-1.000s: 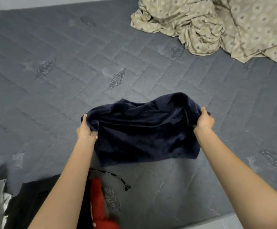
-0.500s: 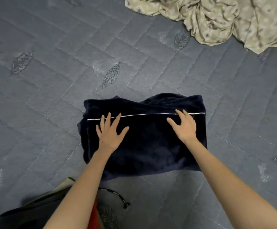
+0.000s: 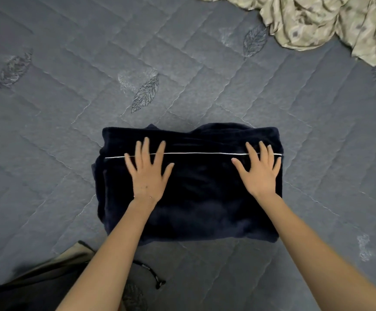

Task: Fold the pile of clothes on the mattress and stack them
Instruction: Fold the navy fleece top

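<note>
A dark navy garment [image 3: 200,198] with a thin white stripe lies folded into a rectangle on the grey quilted mattress [image 3: 70,108]. My left hand [image 3: 147,176] rests flat on its left half, fingers spread across the stripe. On the right half my right hand [image 3: 258,173] presses down, fingers straight and reaching the stripe near the right edge. Neither hand holds anything.
A crumpled beige patterned cloth [image 3: 330,21] lies at the far right corner. Dark and olive clothing [image 3: 38,286] sits at the near left, with a thin black cord [image 3: 153,274] beside it.
The garment, held up by both hands a second ago, now lies folded on the mattress. Both hands let go and slid forward flat across it.
</note>
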The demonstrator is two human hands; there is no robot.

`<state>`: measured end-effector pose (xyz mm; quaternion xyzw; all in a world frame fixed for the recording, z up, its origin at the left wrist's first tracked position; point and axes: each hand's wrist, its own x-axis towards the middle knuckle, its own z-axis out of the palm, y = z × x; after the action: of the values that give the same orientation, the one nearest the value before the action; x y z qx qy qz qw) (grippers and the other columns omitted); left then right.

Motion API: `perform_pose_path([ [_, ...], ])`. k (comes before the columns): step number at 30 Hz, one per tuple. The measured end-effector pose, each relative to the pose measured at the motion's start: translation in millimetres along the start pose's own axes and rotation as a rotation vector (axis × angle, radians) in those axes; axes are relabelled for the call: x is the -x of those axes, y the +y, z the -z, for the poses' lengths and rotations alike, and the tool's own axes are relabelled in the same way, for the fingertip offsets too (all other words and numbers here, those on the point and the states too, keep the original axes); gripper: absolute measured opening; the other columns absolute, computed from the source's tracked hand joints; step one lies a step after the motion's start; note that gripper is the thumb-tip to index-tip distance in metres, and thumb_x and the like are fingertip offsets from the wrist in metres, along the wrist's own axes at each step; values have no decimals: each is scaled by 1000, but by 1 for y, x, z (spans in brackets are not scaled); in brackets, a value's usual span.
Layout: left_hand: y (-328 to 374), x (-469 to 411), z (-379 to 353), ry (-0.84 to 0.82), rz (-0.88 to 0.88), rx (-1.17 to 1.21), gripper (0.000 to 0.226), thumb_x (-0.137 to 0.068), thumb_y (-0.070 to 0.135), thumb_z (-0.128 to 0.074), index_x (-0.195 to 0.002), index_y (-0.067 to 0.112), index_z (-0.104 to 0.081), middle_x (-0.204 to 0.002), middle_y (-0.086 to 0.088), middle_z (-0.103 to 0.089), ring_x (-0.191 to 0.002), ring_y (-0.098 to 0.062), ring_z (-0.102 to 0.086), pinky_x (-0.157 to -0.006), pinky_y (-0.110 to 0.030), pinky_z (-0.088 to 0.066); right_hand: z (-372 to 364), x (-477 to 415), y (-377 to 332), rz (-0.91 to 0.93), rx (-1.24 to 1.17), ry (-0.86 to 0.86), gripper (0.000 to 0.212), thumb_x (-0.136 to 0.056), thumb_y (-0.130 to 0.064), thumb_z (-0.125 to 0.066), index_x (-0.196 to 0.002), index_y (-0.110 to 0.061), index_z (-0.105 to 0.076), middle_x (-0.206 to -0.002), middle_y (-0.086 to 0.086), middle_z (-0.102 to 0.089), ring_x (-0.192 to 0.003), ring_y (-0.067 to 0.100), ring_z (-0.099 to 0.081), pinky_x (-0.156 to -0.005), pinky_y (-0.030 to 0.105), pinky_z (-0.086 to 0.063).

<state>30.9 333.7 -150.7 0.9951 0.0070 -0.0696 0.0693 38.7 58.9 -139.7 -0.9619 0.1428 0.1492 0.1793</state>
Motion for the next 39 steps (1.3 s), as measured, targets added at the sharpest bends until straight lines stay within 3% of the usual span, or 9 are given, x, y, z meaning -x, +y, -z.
perform_pose_path([
  [3, 32, -21, 4, 4, -246, 33, 53, -99, 43, -26, -149, 26, -26, -154, -10, -30, -144, -29, -21, -112, -60, -12, 9, -10, 9, -74, -89, 132, 72, -93, -54, -47, -153, -27, -17, -161, 7, -4, -148, 24, 5, -117, 46, 7],
  [7, 49, -55, -2, -85, -108, 145, 49, -102, 37, -30, -150, 28, -24, -151, 0, -36, -146, -21, -16, -114, -53, 5, 17, -36, 23, -206, -305, 130, 75, -95, -42, -53, -153, -15, -13, -159, 11, -16, -145, 26, -20, -117, 43, -13],
  [11, 49, -66, -6, -2, -54, 229, 23, -96, 23, -52, -114, 16, -65, -111, 0, -65, -121, -21, -49, -117, -51, 0, 22, -52, 32, -338, -565, 175, 33, -91, -29, -63, -114, -6, -58, -110, 9, -64, -99, 21, -60, -90, 34, -46],
  [17, 69, -55, 3, 207, -29, 338, 34, -92, 12, -55, -124, 19, -60, -136, 0, -55, -136, -24, -38, -115, -53, -7, 32, -70, 42, -321, -803, 362, 35, -91, -22, -61, -65, -20, -39, -64, -8, -43, -62, 5, -38, -64, 25, -36],
  [20, 90, -23, 4, 145, -133, 207, 52, -93, 24, -47, -144, 28, -38, -153, -7, -32, -143, -30, -22, -114, -56, -7, 24, -63, 46, -372, -793, 171, 20, -90, -33, -63, -86, -17, -51, -84, -6, -57, -81, 10, -53, -79, 27, -43],
  [23, 112, 16, -13, 8, -272, 103, 53, -94, 45, -37, -145, 31, -34, -155, -7, -28, -144, -32, -20, -112, -62, -14, 15, -56, 58, -470, -697, 26, 64, -70, -62, -70, -114, -18, -55, -118, 1, -60, -112, 20, -56, -99, 42, -46],
  [30, 122, 26, -36, -268, -210, -42, 60, -94, 55, -24, -149, 32, -25, -157, -8, -21, -144, -34, -19, -108, -65, -13, 27, -35, 61, -560, -1061, -346, 75, -65, -52, -81, -125, -17, -54, -113, 4, -68, -97, 19, -68, -84, 36, -56],
  [33, 127, 32, -11, -212, -150, 224, 51, -97, 43, -41, -146, 30, -33, -158, -6, -17, -146, -28, -12, -115, -55, -6, 48, -20, 49, -475, -1095, -627, 51, -79, -48, -71, -120, -19, -64, -110, 3, -72, -99, 18, -69, -88, 34, -53],
  [39, 112, 54, 91, -405, 155, 1189, 46, -85, 48, -57, -130, 40, -50, -112, 8, -56, -94, -3, -59, -89, -21, -47, 98, 4, -15, -296, -1152, -811, 35, -83, -35, -67, -109, -11, -70, -108, 9, -72, -100, 22, -69, -89, 33, -52],
])
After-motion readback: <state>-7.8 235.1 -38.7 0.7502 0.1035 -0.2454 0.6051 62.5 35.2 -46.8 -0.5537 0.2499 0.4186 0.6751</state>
